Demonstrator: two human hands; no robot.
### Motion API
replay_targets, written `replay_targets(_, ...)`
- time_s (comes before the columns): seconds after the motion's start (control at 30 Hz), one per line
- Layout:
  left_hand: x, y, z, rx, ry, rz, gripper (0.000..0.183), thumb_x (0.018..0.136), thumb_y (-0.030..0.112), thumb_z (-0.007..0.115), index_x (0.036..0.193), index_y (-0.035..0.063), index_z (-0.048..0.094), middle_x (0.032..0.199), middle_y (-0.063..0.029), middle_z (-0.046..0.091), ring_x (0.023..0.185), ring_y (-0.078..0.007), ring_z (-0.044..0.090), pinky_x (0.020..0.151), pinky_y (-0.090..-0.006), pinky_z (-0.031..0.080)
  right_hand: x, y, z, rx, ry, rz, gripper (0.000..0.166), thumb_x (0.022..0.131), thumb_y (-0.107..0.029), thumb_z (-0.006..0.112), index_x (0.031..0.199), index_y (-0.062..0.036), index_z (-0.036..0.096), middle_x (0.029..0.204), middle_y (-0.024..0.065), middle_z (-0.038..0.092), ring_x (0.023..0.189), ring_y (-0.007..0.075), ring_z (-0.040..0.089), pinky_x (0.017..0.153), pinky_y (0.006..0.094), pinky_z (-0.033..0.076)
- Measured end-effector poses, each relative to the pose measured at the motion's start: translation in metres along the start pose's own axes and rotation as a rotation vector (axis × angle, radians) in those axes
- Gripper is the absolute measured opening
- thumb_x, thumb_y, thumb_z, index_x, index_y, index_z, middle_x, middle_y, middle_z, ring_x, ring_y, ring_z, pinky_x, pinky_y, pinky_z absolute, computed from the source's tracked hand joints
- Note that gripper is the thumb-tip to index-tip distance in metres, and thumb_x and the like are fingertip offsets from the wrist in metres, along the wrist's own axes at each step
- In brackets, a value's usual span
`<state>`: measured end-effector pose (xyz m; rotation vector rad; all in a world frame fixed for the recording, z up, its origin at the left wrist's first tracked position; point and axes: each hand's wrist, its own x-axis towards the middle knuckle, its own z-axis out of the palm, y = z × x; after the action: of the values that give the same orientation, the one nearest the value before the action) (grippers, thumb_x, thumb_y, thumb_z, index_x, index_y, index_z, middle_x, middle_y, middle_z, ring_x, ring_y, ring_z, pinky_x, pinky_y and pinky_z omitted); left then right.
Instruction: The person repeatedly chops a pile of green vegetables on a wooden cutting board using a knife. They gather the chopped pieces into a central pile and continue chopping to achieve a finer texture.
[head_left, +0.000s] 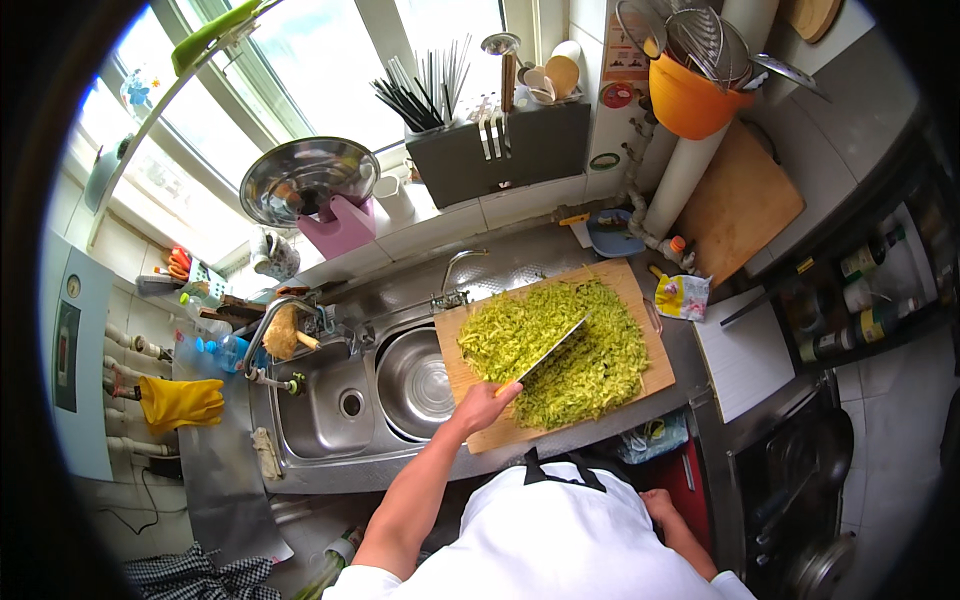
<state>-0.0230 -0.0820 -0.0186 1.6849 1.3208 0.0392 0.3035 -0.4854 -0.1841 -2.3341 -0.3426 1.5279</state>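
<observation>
My left hand (487, 405) grips the handle of a kitchen knife (553, 348). Its blade lies across a broad heap of finely shredded green vegetable (592, 375), pointing up and to the right. Under the heap is a wooden cutting board (487, 441), set at a slant on the steel counter and over the right edge of the sink. Low at my right side, my right hand (658, 504) is away from the board, near a red cabinet front (694, 480). Its fingers look curled, and whether they hold anything is hidden.
Left of the board are a steel sink (322, 431) and a round steel basin (412, 382). A faucet (454, 298) stands behind. At the right lie a yellow and white packet (682, 296), a white board (742, 360) and a stove (787, 480). Yellow gloves (180, 401) hang far left.
</observation>
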Motion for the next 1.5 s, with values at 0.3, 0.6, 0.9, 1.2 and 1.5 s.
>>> replay_targets(0.3,-0.005,-0.011,-0.035,-0.046,0.002,-0.053,0.072,0.096,0.064,0.06,0.102,-0.0065,0.074,0.082,-0.0213,0.07,0.081,-0.0267,0.067,0.08,-0.0433,0.052,-0.004,-0.024,-0.001,0.083,0.0,0.057,0.027,0.097,-0.025,0.072,0.082,-0.0035,0.074,0.077,0.0031,0.07,0.067,0.0135,0.059,0.065,0.0362,0.051)
replay_targets(0.6,-0.009,-0.006,-0.037,0.028,-0.012,-0.027,0.075,0.095,0.065,0.06,0.107,-0.0074,0.073,0.094,-0.0274,0.073,0.092,-0.0353,0.072,0.086,-0.0446,0.053,-0.006,-0.03,0.001,0.063,0.024,0.038,0.026,0.097,-0.025,0.072,0.084,-0.0016,0.076,0.08,0.006,0.072,0.07,0.0148,0.062,0.068,0.0372,0.053)
replay_targets(0.9,-0.037,-0.02,-0.04,-0.321,-0.05,-0.123,0.056,0.098,0.056,0.062,0.083,0.0017,0.064,0.064,-0.0055,0.058,0.053,-0.0153,0.055,0.05,-0.0331,0.042,-0.001,-0.022,0.006,0.062,0.014,0.011,0.022,0.097,-0.022,0.07,0.084,-0.0046,0.068,0.071,0.005,0.066,0.056,0.0154,0.059,0.05,0.0338,0.048)
replay_targets(1.2,-0.069,-0.116,-0.059,-0.994,0.062,-0.249,0.055,0.104,0.06,0.052,0.081,0.0095,0.053,0.056,0.0003,0.042,0.041,-0.011,0.037,0.039,-0.028,0.028,-0.005,-0.021,0.001,0.015,0.013,0.009,0.022,0.098,-0.022,0.07,0.085,-0.0046,0.068,0.07,0.0051,0.066,0.054,0.0159,0.059,0.048,0.034,0.047)
replay_targets(1.5,-0.069,-0.138,-0.069,-0.887,0.043,-0.32,0.054,0.104,0.061,0.05,0.083,0.0109,0.051,0.056,0.0022,0.041,0.041,-0.0096,0.036,0.039,-0.0274,0.027,-0.006,-0.027,-0.002,0.049,0.014,0.047,0.022,0.1,-0.022,0.068,0.087,-0.004,0.067,0.074,0.0056,0.068,0.056,0.0161,0.062,0.05,0.0343,0.052)
